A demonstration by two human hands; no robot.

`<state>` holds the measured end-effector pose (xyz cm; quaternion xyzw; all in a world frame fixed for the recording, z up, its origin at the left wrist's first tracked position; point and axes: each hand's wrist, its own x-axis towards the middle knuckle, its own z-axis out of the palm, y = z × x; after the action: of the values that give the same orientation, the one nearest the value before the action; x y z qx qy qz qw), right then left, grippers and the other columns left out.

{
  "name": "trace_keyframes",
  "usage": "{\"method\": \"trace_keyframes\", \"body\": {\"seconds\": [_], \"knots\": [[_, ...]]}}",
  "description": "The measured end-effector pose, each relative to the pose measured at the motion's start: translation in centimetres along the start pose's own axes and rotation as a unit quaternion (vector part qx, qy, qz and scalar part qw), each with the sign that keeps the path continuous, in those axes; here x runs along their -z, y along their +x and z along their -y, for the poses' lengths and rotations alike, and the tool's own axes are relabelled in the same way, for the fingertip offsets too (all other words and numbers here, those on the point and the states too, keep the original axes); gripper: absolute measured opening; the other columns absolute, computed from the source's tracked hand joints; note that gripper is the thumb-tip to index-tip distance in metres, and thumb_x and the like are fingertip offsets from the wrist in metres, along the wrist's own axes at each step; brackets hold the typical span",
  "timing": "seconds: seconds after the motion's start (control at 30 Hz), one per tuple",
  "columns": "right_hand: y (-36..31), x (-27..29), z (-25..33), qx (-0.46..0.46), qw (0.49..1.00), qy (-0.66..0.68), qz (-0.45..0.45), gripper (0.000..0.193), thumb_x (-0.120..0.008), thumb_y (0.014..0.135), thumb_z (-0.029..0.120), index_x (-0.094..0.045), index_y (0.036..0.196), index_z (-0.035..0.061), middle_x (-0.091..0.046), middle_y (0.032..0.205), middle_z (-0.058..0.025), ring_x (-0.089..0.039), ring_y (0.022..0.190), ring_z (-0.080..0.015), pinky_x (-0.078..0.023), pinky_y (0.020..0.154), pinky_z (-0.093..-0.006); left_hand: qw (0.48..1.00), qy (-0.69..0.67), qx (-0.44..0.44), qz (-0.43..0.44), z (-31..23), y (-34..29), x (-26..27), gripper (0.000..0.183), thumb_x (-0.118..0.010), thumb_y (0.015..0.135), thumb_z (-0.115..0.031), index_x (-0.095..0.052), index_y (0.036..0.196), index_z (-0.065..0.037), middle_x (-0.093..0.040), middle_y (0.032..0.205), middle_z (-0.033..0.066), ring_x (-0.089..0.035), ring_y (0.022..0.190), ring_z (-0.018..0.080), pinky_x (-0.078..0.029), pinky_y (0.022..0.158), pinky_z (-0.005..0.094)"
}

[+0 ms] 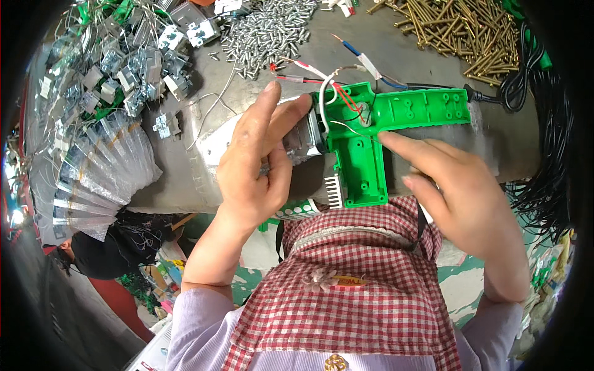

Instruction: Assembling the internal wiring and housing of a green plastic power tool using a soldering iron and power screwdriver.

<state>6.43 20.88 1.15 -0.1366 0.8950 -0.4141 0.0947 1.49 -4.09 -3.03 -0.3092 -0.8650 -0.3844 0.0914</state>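
A green plastic housing half (365, 164), shaped like a tool body with a handle, lies open side up on the grey bench before me. Red, black and white wires (346, 96) run out of it. At its left end sits a silver metal front piece (303, 137) with a dark rim. My left hand (257, 157) grips this piece, its index finger raised and another finger on the rim. My right hand (458, 185) holds nothing. Its index fingertip is at the housing's inner edge, by a thin pale wire (352, 130), with the thumb apart.
Silver screws (269, 34) and long brass-coloured screws (461, 34) lie in heaps at the back. Small metal-and-white components (124, 77) and fanned clear sheets (111, 167) cover the left. Black cables (554, 142) hang at right. Another person (105, 260) is at lower left.
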Motion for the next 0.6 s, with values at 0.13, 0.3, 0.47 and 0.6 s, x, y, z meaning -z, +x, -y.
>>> {"method": "trace_keyframes", "body": {"seconds": [0.13, 0.3, 0.47, 0.6], "knots": [[1.1, -0.8, 2.0, 0.012, 0.998, -0.059, 0.000, 0.041, -0.056, 0.086, 0.002, -0.055, 0.127, 0.0064, -0.061, 0.085, -0.0177, -0.059, 0.068, -0.0299, -0.045, 0.062, -0.0372, 1.000, -0.007, -0.006, -0.012, 0.2, 0.2, 0.0, 0.072, -0.045, 0.067, 0.020, -0.037, 0.137, 0.004, -0.067, 0.111, 0.0155, -0.060, 0.107, 0.0291, -0.043, 0.095, 0.0351], [1.9, -2.2, 1.8, -0.018, 0.998, -0.048, 0.031, 0.042, -0.058, 0.085, 0.000, -0.055, 0.127, 0.0070, -0.060, 0.072, -0.0144, -0.059, 0.059, -0.0275, -0.044, 0.056, -0.0378, 0.999, -0.023, -0.037, -0.018, 0.7, 0.2, -0.1, 0.072, -0.047, 0.064, 0.019, -0.040, 0.135, 0.005, -0.067, 0.109, 0.0164, -0.062, 0.102, 0.0314, -0.046, 0.091, 0.0365], [0.9, -3.6, 1.4, -0.001, 0.998, -0.055, -0.032, 0.042, -0.057, 0.085, 0.001, -0.055, 0.127, 0.0059, -0.058, 0.067, -0.0158, -0.057, 0.055, -0.0276, -0.043, 0.053, -0.0367, 0.997, -0.059, -0.043, -0.032, 0.8, 0.4, -0.4, 0.073, -0.047, 0.063, 0.020, -0.041, 0.134, 0.006, -0.067, 0.107, 0.0167, -0.062, 0.097, 0.0316, -0.047, 0.088, 0.0364], [1.7, -3.3, 1.6, -0.015, 0.998, -0.063, -0.012, 0.043, -0.055, 0.085, 0.000, -0.054, 0.128, 0.0076, -0.058, 0.067, -0.0162, -0.057, 0.055, -0.0280, -0.043, 0.053, -0.0358, 0.997, -0.063, -0.040, -0.032, 0.8, 0.4, -0.3, 0.075, -0.048, 0.060, 0.020, -0.041, 0.134, 0.006, -0.067, 0.107, 0.0169, -0.062, 0.095, 0.0316, -0.048, 0.086, 0.0360]]}}
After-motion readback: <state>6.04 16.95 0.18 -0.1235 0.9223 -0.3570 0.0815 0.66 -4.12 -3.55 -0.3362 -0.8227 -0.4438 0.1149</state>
